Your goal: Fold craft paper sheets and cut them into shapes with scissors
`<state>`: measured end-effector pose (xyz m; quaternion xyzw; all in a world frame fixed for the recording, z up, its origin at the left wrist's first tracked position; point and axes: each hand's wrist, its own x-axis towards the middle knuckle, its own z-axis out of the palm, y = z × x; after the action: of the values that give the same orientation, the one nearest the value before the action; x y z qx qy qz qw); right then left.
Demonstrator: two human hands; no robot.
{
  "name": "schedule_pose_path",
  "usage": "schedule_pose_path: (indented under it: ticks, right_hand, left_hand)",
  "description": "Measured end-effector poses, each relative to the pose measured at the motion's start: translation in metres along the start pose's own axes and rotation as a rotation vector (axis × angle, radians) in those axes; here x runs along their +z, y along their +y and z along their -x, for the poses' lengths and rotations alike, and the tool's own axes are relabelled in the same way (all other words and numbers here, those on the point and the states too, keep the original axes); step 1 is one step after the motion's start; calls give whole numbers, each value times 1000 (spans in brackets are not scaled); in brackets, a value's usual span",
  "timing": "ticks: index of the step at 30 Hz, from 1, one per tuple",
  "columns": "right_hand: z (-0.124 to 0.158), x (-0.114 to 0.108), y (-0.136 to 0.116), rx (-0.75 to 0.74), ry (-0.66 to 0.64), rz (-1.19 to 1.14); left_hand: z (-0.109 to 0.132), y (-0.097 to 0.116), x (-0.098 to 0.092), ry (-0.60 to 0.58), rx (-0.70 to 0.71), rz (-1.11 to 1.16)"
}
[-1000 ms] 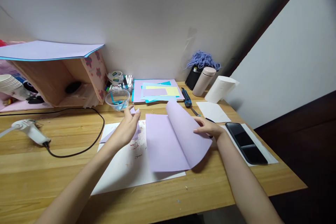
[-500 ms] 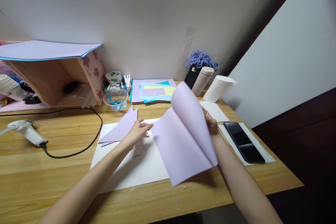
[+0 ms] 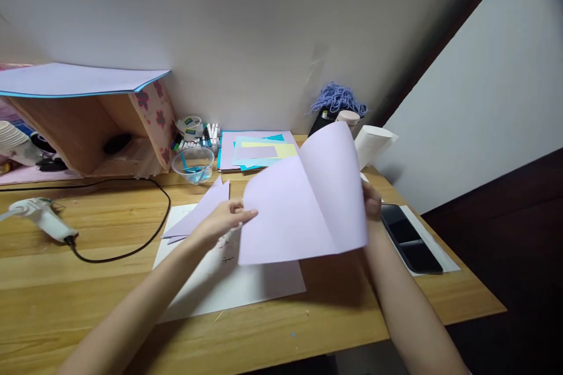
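Note:
A folded lilac paper sheet (image 3: 303, 205) is lifted off the wooden desk (image 3: 88, 281) in front of me. My left hand (image 3: 222, 221) pinches its left edge with the fingers closed. My right hand (image 3: 372, 202) grips its right side, mostly hidden behind the paper. Under the sheet lies a large white sheet (image 3: 237, 281) with small marks. Lilac paper offcuts (image 3: 200, 214) rest on the white sheet's left end, just beyond my left hand.
A glue gun (image 3: 37, 217) with a black cord lies at the left. A clear bowl (image 3: 193, 164), markers (image 3: 200, 137), tape and stacked coloured papers (image 3: 257, 149) sit at the back. A black phone (image 3: 407, 237) lies right, near a paper roll (image 3: 373, 140) and yarn (image 3: 336, 96).
The lilac sheet, lying curled on the white sheet before, has been raised and turned. My left hand moved from the offcuts to its left edge; my right hand rose with it.

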<state>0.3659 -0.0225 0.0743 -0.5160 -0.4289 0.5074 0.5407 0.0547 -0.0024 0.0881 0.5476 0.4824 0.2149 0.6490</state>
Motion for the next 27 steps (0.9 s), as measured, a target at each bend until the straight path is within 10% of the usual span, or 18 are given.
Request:
schedule_pose_path:
  ticks: [9,15,18,21,27]
  right_hand:
    - [-5,6,-1,372,-409,271]
    - [-6,14,12,470,-563,465]
    - [-7,12,14,512,-609,513]
    - [-11,17,20,503,-517,485]
    - [-31,43,46,200,-37,486]
  left_hand:
    - [53,30,-78,375,-37,-841]
    - [52,26,-54,645,35,-1287]
    - [21,6,-27,397,318,-1264]
    - [-8,-17,-9,252,421,-1262]
    - [-34,-41,-7,340,493,-1248]
